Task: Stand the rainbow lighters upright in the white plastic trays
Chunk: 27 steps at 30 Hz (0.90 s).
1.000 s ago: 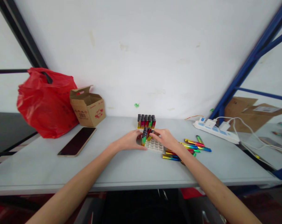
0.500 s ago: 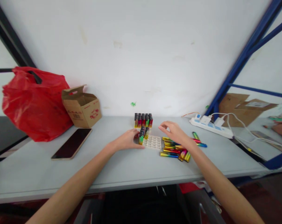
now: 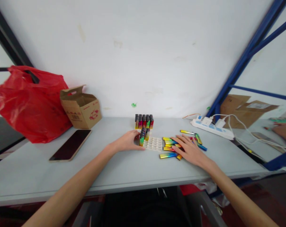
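Note:
A white tray (image 3: 154,143) with rows of round holes lies on the table. Several lighters (image 3: 142,139) with black tops stand upright at its left end. My left hand (image 3: 128,142) is curved around that end, thumb at the tray's front corner and fingers behind the standing lighters. To the right of the tray, loose shiny lighters (image 3: 168,155) in gold, red, blue and green lie on their sides. My right hand (image 3: 190,149) rests palm down over this pile with fingers spread, hiding part of it. Behind the tray stands a block of upright lighters (image 3: 144,122).
On the left are a phone (image 3: 70,145), an open cardboard box (image 3: 82,108) and a red plastic bag (image 3: 36,104). A white power strip (image 3: 212,128) with chargers and cables lies at the right, before a blue metal frame (image 3: 242,63). Another person's hand (image 3: 285,132) shows at the far right.
My right hand has come down from above the tray's right side onto the loose lighters, and some of them have shifted. My left hand stays at the tray's left end.

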Each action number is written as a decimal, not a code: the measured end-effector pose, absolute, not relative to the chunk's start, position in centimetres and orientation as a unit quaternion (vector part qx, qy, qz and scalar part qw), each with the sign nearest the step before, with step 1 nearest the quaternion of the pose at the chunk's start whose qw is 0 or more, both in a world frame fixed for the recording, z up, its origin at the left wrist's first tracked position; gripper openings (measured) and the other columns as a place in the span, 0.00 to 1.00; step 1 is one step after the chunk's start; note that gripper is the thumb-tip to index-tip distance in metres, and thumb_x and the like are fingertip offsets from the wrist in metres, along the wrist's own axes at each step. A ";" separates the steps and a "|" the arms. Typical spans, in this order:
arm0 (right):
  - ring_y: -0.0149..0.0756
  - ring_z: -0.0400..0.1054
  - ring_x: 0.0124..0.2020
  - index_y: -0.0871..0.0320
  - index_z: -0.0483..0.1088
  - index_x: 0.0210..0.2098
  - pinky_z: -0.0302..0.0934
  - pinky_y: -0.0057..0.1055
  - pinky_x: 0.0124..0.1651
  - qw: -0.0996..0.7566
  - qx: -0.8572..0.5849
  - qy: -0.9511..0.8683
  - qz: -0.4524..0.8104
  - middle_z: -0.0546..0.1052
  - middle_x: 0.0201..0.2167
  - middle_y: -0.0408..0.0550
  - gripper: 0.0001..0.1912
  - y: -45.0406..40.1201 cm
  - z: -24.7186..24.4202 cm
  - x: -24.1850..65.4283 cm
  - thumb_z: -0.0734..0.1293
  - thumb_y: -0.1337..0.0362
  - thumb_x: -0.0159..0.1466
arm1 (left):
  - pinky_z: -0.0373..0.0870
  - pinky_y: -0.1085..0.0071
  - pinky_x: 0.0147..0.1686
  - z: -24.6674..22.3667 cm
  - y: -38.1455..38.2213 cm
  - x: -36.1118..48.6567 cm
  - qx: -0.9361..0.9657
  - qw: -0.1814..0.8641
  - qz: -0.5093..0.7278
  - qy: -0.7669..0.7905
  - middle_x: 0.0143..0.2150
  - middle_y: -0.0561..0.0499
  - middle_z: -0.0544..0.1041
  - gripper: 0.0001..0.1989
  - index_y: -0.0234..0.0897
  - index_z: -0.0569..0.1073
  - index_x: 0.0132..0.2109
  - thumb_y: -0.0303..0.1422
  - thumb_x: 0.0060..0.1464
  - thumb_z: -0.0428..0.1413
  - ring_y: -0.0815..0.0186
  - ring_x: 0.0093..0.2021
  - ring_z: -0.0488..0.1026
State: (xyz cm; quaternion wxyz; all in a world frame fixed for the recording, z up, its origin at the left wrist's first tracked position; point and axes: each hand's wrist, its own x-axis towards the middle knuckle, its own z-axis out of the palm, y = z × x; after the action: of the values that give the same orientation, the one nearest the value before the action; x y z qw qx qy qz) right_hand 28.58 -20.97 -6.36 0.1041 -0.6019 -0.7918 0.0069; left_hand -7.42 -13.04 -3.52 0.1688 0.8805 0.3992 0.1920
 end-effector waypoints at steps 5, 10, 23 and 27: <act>0.61 0.49 0.76 0.42 0.58 0.74 0.46 0.68 0.72 0.098 -0.604 -0.791 0.006 0.61 0.74 0.52 0.33 -18.3 -5.9 28.2 0.53 0.40 0.74 | 0.73 0.63 0.42 -3.4 -13.0 -7.4 0.881 0.162 0.184 0.405 0.43 0.46 0.79 0.31 0.39 0.74 0.42 0.60 0.44 0.67 0.54 0.41 0.76; 0.64 0.48 0.76 0.43 0.52 0.76 0.44 0.70 0.72 0.069 -0.620 -0.782 0.000 0.57 0.76 0.54 0.40 -16.9 -5.4 27.7 0.52 0.33 0.71 | 0.71 0.64 0.39 -3.2 -12.8 -7.9 0.880 0.154 0.184 0.410 0.41 0.47 0.79 0.31 0.38 0.74 0.42 0.60 0.45 0.66 0.55 0.39 0.76; 0.64 0.44 0.77 0.50 0.47 0.78 0.36 0.68 0.73 0.017 -0.616 -0.786 0.049 0.55 0.76 0.63 0.53 -14.5 -4.1 28.0 0.51 0.25 0.65 | 0.71 0.64 0.38 -3.5 -12.6 -8.2 0.880 0.144 0.183 0.413 0.40 0.48 0.79 0.31 0.39 0.74 0.41 0.60 0.45 0.66 0.56 0.38 0.76; 0.64 0.51 0.74 0.55 0.53 0.76 0.37 0.66 0.74 0.046 -0.609 -0.791 0.020 0.61 0.72 0.66 0.51 -13.5 -5.0 28.4 0.52 0.27 0.67 | 0.72 0.64 0.39 -3.8 -12.4 -8.3 0.880 0.148 0.191 0.409 0.41 0.47 0.79 0.31 0.39 0.74 0.42 0.61 0.44 0.66 0.55 0.39 0.76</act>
State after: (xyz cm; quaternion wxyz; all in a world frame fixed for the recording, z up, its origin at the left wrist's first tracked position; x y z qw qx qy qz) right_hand 28.43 -13.51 -5.03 0.0462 -0.6094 -0.7912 0.0197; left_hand -8.33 -12.38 -3.77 0.1477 0.8801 0.4086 0.1915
